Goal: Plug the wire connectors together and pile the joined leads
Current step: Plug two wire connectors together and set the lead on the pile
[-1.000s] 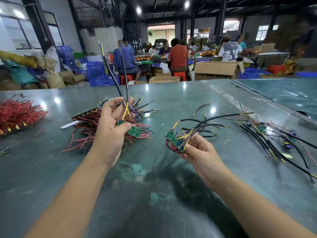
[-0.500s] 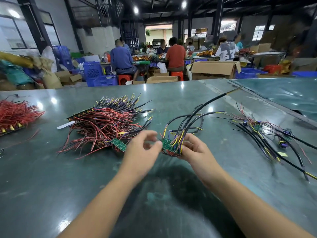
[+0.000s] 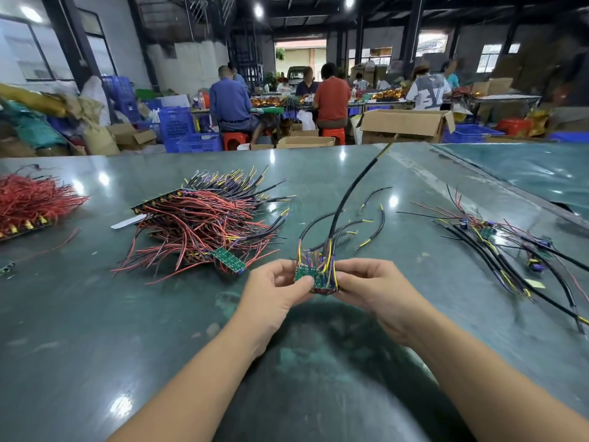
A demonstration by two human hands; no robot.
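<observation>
- Two bare forearms reach over a dark green tabletop (image 3: 95, 330).
- The left hand (image 3: 271, 291) and right hand (image 3: 369, 288) meet above the tabletop, fingers curled, together pinching a small green board (image 3: 307, 274) from either side.
- Black leads (image 3: 347, 199) rise from the board and fan outward.
- Further left lies a wire pile (image 3: 204, 224), red and black.
- Far right, a loose bundle (image 3: 497, 247).
- Beyond, seated workers (image 3: 331, 97).
</observation>
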